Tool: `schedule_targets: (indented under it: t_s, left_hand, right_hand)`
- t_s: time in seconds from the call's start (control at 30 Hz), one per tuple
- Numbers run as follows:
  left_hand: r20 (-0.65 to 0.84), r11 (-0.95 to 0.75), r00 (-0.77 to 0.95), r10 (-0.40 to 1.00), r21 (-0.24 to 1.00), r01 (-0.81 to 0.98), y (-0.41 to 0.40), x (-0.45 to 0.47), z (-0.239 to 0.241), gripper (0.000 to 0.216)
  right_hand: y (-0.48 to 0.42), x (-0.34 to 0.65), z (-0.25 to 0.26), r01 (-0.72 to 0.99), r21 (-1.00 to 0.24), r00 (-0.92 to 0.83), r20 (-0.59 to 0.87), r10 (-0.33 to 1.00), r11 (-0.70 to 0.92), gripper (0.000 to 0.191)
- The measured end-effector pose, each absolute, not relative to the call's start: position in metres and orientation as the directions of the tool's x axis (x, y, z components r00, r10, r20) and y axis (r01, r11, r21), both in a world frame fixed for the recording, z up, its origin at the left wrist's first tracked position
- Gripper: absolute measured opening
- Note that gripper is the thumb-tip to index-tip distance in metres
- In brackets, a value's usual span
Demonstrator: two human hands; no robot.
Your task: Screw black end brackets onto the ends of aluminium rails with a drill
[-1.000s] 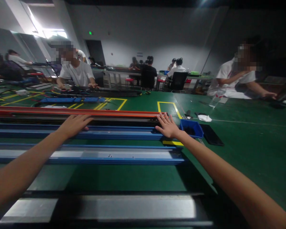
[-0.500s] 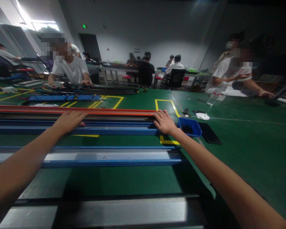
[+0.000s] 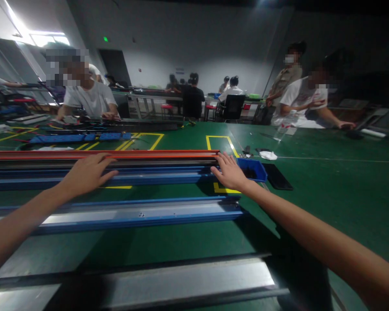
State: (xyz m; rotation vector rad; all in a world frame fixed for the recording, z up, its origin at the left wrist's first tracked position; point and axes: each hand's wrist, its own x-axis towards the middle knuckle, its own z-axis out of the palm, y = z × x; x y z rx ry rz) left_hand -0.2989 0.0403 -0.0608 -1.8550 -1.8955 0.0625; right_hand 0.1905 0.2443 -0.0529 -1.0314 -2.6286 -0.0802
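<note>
My left hand (image 3: pixel 88 173) hovers over or rests on the rails at the left, fingers stretched out and thumb apart. Its fingertips reach the dark strip just below a long orange rail (image 3: pixel 162 153); whether they touch it I cannot tell. At the right ends of the rails is my right hand (image 3: pixel 231 171), fingers spread, tips beside the orange rail's end. Under both hands runs a long blue rail (image 3: pixel 168 176). Nearer to me lies a second blue rail (image 3: pixel 181 214) with a silver channel and small holes. Neither hand is closed around anything.
A blue bin (image 3: pixel 257 169) with dark contents sits right of my right hand, beside a black flat slab (image 3: pixel 278 176). White tissue (image 3: pixel 268 155) lies behind. Silver metal profiles (image 3: pixel 188 283) cross the front. Across the green table (image 3: pixel 327 185) sit people; one (image 3: pixel 90 97) handles dark parts.
My left hand has shifted slightly left and its thumb has spread. My right hand's fingers have moved to the end of the orange rail. The camera view has turned a little.
</note>
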Motion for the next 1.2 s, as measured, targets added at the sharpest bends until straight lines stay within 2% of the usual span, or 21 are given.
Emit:
schedule_targets:
  t_s: [0.1,0.17,0.33,0.43,0.67,0.87,1.2]
  left_hand:
    - [0.230,-0.113,0.141,0.963,-0.131,0.985,0.010,-0.287,-0.065,0.063]
    - [0.160,-0.167,0.172,0.972,-0.041,0.985,-0.013,-0.279,-0.070,0.054]
    - [0.049,-0.159,0.157,0.986,0.051,0.986,-0.044,-0.267,-0.086,0.043]
    - [0.057,-0.155,0.151,0.987,0.085,0.984,-0.040,-0.269,-0.093,0.044]
    - [0.159,-0.201,0.193,0.968,0.034,0.979,-0.021,-0.278,-0.097,0.037]
    - [0.255,-0.159,0.171,0.952,-0.067,0.985,-0.011,-0.283,-0.100,0.045]
    - [0.256,-0.069,0.129,0.958,-0.234,0.970,0.010,-0.286,-0.100,0.048]
  right_hand:
    - [0.220,0.209,-0.053,0.633,-0.096,-0.736,0.234,0.635,0.768,0.079]
    - [0.202,0.217,-0.056,0.599,-0.108,-0.771,0.190,0.608,0.793,0.079]
    - [0.175,0.220,-0.066,0.454,-0.131,-0.880,0.090,0.467,0.881,0.075]
    - [0.174,0.217,-0.069,0.479,-0.140,-0.870,0.061,0.490,0.867,0.077]
    - [0.185,0.214,-0.068,0.472,-0.114,-0.875,0.060,0.480,0.874,0.084]
    - [0.201,0.204,-0.070,0.473,-0.099,-0.873,0.082,0.481,0.875,0.085]
    - [0.221,0.194,-0.077,0.475,-0.089,-0.867,0.123,0.483,0.876,0.083]
